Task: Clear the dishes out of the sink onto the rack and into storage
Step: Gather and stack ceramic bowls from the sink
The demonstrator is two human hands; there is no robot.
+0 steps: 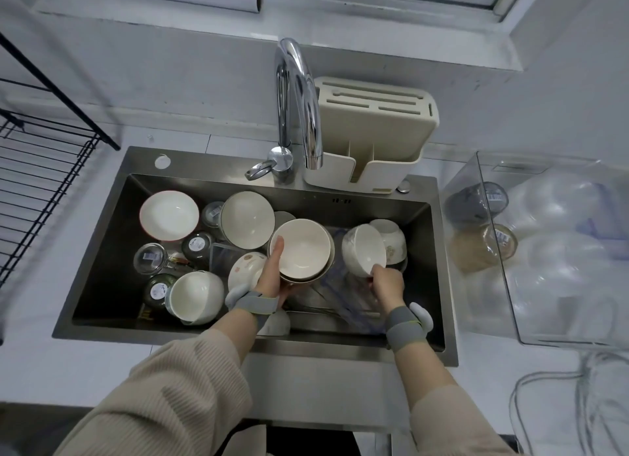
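The steel sink (112, 217) holds several white bowls and glass jars. My left hand (272, 275) holds a stack of two nested white bowls (301, 250) at the sink's middle, thumb along the rim and fingers underneath. My right hand (386, 282) grips the rim of a tilted white bowl (362, 250), which leans against a patterned bowl (391, 241). More bowls lie at the back left (169, 215), the back middle (246, 219) and the front left (194, 295). Glass jars (149, 258) cluster at the left.
A black wire rack (37, 170) stands left of the sink. The chrome tap (299, 108) and a beige knife and utensil holder (374, 132) sit behind it. A clear plastic storage bin (551, 251) with glassware stands on the right counter. Cables (578, 397) lie at the front right.
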